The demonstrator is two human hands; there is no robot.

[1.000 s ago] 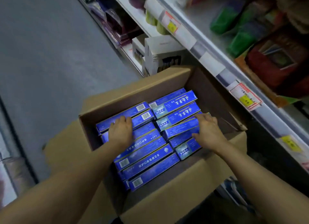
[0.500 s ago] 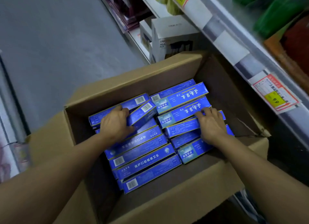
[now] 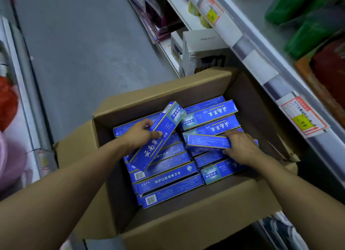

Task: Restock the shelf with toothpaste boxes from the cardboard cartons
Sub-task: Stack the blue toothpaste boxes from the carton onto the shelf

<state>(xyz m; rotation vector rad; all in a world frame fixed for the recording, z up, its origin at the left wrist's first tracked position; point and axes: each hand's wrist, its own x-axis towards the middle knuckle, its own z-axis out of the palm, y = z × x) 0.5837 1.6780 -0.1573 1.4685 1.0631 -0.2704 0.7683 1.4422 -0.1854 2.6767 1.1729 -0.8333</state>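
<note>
1. The open cardboard carton (image 3: 155, 108) sits in the near middle of the aisle, its flaps folded out, just beside the shelf (image 3: 261, 50) that runs along the right
2. Inside it, blue toothpaste boxes (image 3: 168, 180) lie flat in two rows, a left row and a right row, packed side by side and apparently more than one layer deep
3. The left hand (image 3: 139, 133) grips one lifted box (image 3: 158, 136) around its middle, fingers over the top and thumb on the near side; the box is tilted, its far end raised clear above the left row and its near end low over the boxes below
4. The right hand (image 3: 240, 147) pinches a second box (image 3: 208, 141) at its right end; that box lies nearly level, just above the right row, and whether it is fully free of its neighbours is hard to tell
5. The step in hand looks like the pickup: two boxes being drawn from the carton, none of them yet on the shelf
6. The next move calls for lifting both clear of the carton's walls and carrying them right, over the shelf edge with its price tag (image 3: 302, 117)
7. The slot meant for them is not in view, so the person probably has to look up first, then set each box down squarely with the printed face outward
</note>
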